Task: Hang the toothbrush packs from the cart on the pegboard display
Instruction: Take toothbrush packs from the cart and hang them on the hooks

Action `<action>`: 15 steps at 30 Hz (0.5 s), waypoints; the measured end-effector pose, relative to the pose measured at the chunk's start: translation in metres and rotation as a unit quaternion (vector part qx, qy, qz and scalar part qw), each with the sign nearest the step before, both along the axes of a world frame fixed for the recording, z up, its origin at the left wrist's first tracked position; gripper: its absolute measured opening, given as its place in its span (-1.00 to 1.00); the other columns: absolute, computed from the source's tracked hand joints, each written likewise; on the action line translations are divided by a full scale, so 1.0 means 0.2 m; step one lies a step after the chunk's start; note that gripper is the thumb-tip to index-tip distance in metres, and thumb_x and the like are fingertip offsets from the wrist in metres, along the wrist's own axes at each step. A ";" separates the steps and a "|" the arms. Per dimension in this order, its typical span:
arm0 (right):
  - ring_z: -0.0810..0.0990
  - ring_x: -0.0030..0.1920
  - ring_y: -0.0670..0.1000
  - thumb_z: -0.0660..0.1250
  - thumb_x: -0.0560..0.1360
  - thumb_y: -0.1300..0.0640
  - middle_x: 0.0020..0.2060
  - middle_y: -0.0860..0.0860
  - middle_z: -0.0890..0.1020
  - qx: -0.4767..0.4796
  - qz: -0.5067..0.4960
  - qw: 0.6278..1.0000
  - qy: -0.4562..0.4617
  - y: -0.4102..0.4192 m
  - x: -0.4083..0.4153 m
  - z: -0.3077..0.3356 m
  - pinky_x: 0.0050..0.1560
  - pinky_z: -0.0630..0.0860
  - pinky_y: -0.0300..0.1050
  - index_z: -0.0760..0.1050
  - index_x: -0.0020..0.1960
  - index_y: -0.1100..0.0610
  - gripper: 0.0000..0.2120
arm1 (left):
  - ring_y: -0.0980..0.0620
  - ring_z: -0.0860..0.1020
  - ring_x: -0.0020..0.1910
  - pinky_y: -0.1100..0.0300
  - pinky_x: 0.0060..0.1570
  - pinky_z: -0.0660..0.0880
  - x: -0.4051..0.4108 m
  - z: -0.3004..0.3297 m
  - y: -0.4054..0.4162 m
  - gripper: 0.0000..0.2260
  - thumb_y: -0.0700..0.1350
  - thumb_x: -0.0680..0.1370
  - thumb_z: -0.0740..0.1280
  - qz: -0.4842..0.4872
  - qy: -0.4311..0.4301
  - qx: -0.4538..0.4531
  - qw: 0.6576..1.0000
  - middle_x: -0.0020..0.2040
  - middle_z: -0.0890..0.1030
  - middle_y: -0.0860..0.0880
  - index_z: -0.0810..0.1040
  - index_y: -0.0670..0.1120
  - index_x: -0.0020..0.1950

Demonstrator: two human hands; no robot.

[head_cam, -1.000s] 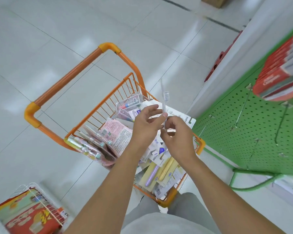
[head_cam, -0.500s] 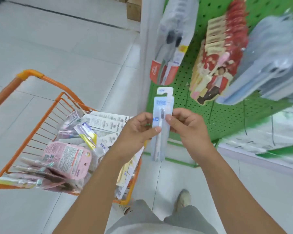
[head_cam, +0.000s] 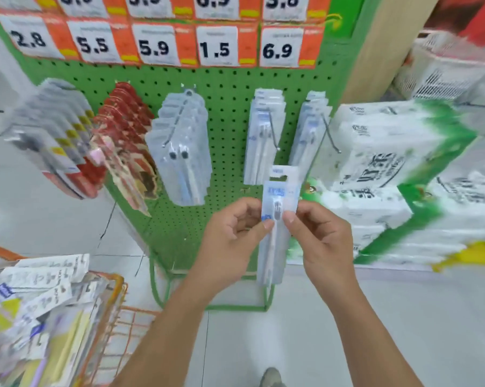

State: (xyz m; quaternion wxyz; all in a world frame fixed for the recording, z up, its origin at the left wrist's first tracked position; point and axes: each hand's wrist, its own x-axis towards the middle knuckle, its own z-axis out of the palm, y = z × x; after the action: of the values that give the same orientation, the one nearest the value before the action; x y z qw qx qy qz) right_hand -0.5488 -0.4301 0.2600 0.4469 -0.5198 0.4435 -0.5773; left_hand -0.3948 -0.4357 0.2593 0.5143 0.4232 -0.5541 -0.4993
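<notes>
Between both thumbs (head_cam: pixel 288 217), apparently pinched, stands toothbrush pack (head_cam: pixel 277 196).

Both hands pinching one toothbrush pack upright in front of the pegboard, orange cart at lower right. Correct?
Not quite: the head view shows the orange cart at lower left. The rest holds: left hand and right hand pinch one toothbrush pack upright before the pegboard.
</notes>
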 end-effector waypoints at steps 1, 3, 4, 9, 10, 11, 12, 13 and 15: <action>0.61 -0.17 -0.04 0.41 0.54 0.23 -0.18 0.01 0.72 0.001 -0.009 1.000 -0.007 0.00 -0.07 0.01 -0.08 0.55 -0.22 0.68 0.01 0.15 -0.91 | 0.05 0.68 -0.01 0.20 0.06 0.56 -0.08 0.01 -0.01 -0.82 -0.32 0.56 0.39 0.000 -0.003 -0.002 1.000 0.00 0.72 0.00 0.63 -0.05 0.04; 0.61 -0.17 -0.03 0.41 0.55 0.24 -0.16 0.06 0.72 0.000 -0.029 0.999 -0.022 -0.02 -0.17 0.02 -0.08 0.55 -0.23 0.68 0.02 0.16 -0.91 | 0.02 0.67 0.03 0.18 0.11 0.57 -0.20 0.04 -0.03 -0.84 -0.30 0.57 0.38 -0.004 -0.009 -0.003 1.000 0.02 0.72 -0.01 0.63 -0.07 0.07; 0.60 -0.18 -0.04 0.40 0.55 0.26 -0.17 0.06 0.71 -0.001 -0.038 0.999 -0.029 -0.03 -0.21 0.02 -0.09 0.54 -0.23 0.67 0.02 0.17 -0.91 | 0.01 0.67 0.04 0.16 0.12 0.57 -0.24 0.06 -0.04 -0.85 -0.29 0.58 0.38 -0.003 -0.016 -0.002 1.000 0.03 0.72 0.00 0.63 -0.07 0.09; 0.60 -0.20 -0.14 0.34 0.60 0.29 -0.20 -0.09 0.70 0.005 -0.082 0.995 -0.062 -0.10 -0.34 0.01 -0.11 0.53 -0.27 0.64 0.06 0.21 -0.89 | 0.01 0.66 -0.04 0.12 0.04 0.58 -0.44 0.07 -0.15 -0.84 -0.24 0.59 0.38 0.025 -0.062 0.006 0.998 -0.04 0.71 0.02 0.63 0.03 0.01; 0.62 -0.17 -0.13 0.33 0.60 0.28 -0.17 -0.08 0.71 0.010 -0.084 0.994 -0.062 -0.12 -0.36 0.01 -0.09 0.55 -0.25 0.64 0.07 0.21 -0.88 | 0.03 0.65 -0.07 0.14 0.01 0.57 -0.47 0.06 -0.16 -0.85 -0.23 0.58 0.39 0.036 -0.069 0.004 0.997 -0.05 0.71 0.02 0.62 0.04 -0.01; 0.63 -0.15 -0.12 0.33 0.61 0.28 -0.15 -0.05 0.72 0.017 -0.080 0.995 -0.060 -0.14 -0.38 0.00 -0.07 0.56 -0.23 0.64 0.08 0.19 -0.87 | 0.06 0.64 -0.09 0.16 -0.01 0.56 -0.50 0.05 -0.18 -0.86 -0.23 0.58 0.39 0.048 -0.074 0.004 0.996 -0.07 0.70 0.02 0.61 0.03 -0.01; 0.64 -0.13 -0.10 0.33 0.61 0.28 -0.12 -0.01 0.73 0.023 -0.074 0.996 -0.054 -0.16 -0.40 0.00 -0.05 0.58 -0.18 0.65 0.09 0.18 -0.86 | 0.08 0.63 -0.11 0.15 -0.02 0.56 -0.52 0.04 -0.19 -0.89 -0.22 0.58 0.39 0.060 -0.075 0.007 0.995 -0.07 0.69 0.00 0.60 0.00 -0.01; 0.64 -0.11 -0.07 0.33 0.61 0.27 -0.10 0.03 0.73 0.027 -0.063 0.997 -0.045 -0.18 -0.42 0.00 -0.01 0.60 -0.12 0.65 0.09 0.17 -0.86 | 0.07 0.62 -0.11 0.13 -0.02 0.57 -0.53 0.03 -0.19 -0.93 -0.22 0.59 0.39 0.068 -0.073 0.011 0.995 -0.06 0.69 -0.04 0.60 -0.05 0.00; 0.64 -0.08 -0.01 0.34 0.60 0.28 -0.07 0.11 0.73 0.029 -0.042 0.998 -0.031 -0.21 -0.43 0.00 0.06 0.59 0.01 0.66 0.10 0.16 -0.85 | 0.05 0.62 -0.12 0.07 -0.01 0.59 -0.53 0.00 -0.20 -0.96 -0.22 0.59 0.38 0.081 -0.065 0.019 0.994 -0.05 0.68 -0.09 0.60 -0.11 0.02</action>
State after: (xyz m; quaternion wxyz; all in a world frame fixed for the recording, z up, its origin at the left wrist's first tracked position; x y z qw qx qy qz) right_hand -0.6350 -0.4716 0.2597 0.4508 -0.4694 0.4670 -0.5986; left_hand -0.5016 -0.4756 0.2598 0.5081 0.5079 -0.5404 -0.4381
